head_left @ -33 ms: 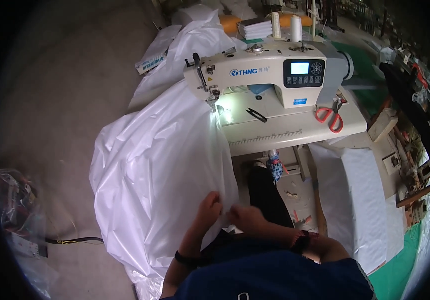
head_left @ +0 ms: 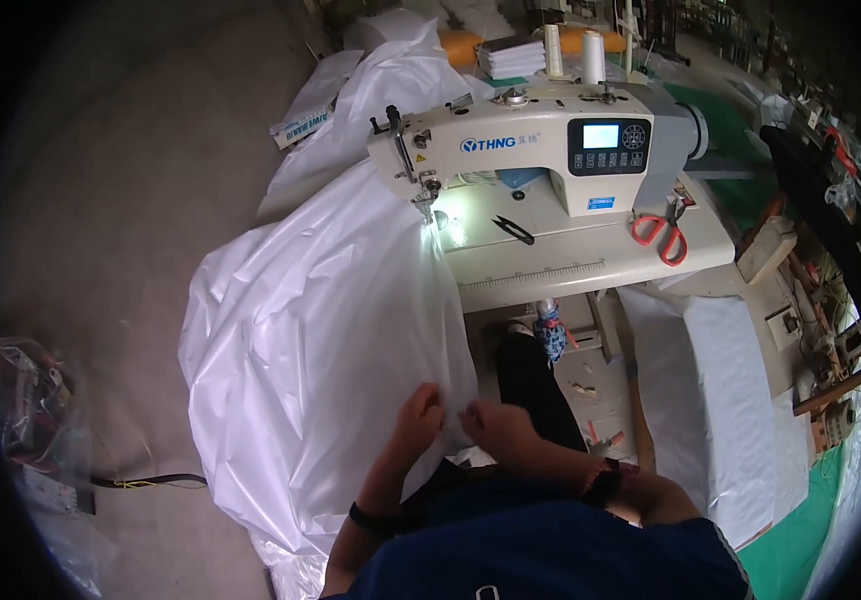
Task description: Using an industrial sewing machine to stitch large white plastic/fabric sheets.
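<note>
A large sheet of glossy white fabric (head_left: 296, 350) spills off the sewing machine (head_left: 511, 150) and hangs in folds towards my lap. Its right edge runs up to the lit needle area under the machine's head. My left hand (head_left: 419, 418) lies on the fabric near that edge, fingers curled closed on it. Close by on the right, my right hand (head_left: 501, 430) pinches the fabric's edge between thumb and fingers. A small gap separates the two hands. The exact fold in the fingers is too small to make out.
Thread snips (head_left: 514, 230) and red-handled scissors (head_left: 663, 238) lie on the machine bed. Thread cones (head_left: 593, 58) stand behind. White sheet material (head_left: 716, 400) drapes at the right. A clear plastic bag (head_left: 36, 420) sits on the floor at the left.
My right hand has shifted slightly upward and right at the fabric's edge. My left hand, the fabric and the machine look the same.
</note>
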The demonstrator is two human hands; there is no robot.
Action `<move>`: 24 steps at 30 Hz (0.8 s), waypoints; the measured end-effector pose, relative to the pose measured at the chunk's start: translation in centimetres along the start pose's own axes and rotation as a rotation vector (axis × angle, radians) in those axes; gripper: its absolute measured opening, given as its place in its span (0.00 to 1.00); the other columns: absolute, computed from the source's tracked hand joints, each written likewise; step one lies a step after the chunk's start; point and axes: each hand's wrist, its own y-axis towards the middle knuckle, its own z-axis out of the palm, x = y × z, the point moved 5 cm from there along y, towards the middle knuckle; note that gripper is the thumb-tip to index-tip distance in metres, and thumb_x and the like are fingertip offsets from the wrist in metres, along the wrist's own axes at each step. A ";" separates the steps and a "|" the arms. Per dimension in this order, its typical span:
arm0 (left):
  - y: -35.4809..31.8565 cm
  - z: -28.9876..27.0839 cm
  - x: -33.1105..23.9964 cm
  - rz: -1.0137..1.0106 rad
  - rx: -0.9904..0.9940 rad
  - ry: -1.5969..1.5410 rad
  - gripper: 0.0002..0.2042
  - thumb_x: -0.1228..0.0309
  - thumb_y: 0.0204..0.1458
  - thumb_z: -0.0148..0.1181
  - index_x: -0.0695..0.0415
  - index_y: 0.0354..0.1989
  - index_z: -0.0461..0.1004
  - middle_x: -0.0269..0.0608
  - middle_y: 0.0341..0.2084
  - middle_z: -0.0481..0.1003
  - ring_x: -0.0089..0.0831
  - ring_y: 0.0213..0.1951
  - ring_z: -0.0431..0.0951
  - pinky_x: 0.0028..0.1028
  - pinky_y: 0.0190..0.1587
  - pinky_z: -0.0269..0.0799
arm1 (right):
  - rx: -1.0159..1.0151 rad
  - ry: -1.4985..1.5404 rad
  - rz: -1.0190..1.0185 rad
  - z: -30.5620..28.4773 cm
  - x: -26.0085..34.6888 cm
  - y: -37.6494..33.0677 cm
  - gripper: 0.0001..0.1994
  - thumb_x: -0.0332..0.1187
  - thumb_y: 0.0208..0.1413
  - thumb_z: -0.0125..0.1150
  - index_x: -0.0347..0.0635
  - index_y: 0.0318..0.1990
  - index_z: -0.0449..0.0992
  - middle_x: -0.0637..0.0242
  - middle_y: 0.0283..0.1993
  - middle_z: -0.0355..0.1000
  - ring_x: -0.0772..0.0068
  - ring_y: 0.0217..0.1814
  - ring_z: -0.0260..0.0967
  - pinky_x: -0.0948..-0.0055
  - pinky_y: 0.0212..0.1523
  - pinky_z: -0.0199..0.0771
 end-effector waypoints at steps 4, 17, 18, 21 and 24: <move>0.2 0.4 0.6 -0.008 0.013 0.060 0.12 0.77 0.50 0.47 0.63 0.43 0.70 0.46 0.27 0.72 0.32 0.30 0.74 0.31 0.36 0.71 | -0.040 -0.153 0.219 -0.5 -2.3 3.2 0.21 0.50 0.56 0.55 0.38 0.33 0.77 0.48 0.32 0.76 0.45 0.40 0.75 0.56 0.41 0.75; 0.2 0.3 -0.8 -0.001 -0.062 0.221 0.09 0.71 0.52 0.52 0.61 0.38 0.72 0.41 0.23 0.71 0.28 0.26 0.69 0.31 0.32 0.69 | 0.287 0.027 -0.187 2.6 1.0 0.4 0.15 0.40 0.57 0.56 0.47 0.49 0.74 0.53 0.34 0.76 0.50 0.37 0.76 0.58 0.42 0.74; 0.1 0.5 -1.2 0.007 -0.100 0.303 0.09 0.69 0.53 0.54 0.61 0.37 0.71 0.42 0.22 0.71 0.28 0.26 0.69 0.32 0.31 0.69 | 0.365 0.070 -0.200 2.8 1.0 0.3 0.15 0.41 0.56 0.56 0.47 0.49 0.74 0.53 0.34 0.76 0.48 0.37 0.75 0.57 0.42 0.74; -0.4 0.2 -2.5 0.080 -0.260 0.280 0.12 0.65 0.52 0.58 0.62 0.31 0.67 0.46 0.18 0.68 0.29 0.23 0.68 0.34 0.28 0.67 | 0.251 0.142 -0.232 2.0 0.4 1.5 0.14 0.41 0.57 0.55 0.45 0.47 0.75 0.50 0.39 0.75 0.49 0.43 0.74 0.57 0.46 0.73; -0.3 -0.1 -3.5 0.146 -0.265 0.314 0.11 0.66 0.52 0.58 0.62 0.30 0.67 0.48 0.18 0.67 0.32 0.22 0.69 0.35 0.28 0.67 | 0.266 0.220 -0.166 2.6 0.0 3.0 0.15 0.39 0.57 0.55 0.37 0.44 0.75 0.50 0.41 0.76 0.51 0.46 0.74 0.58 0.47 0.72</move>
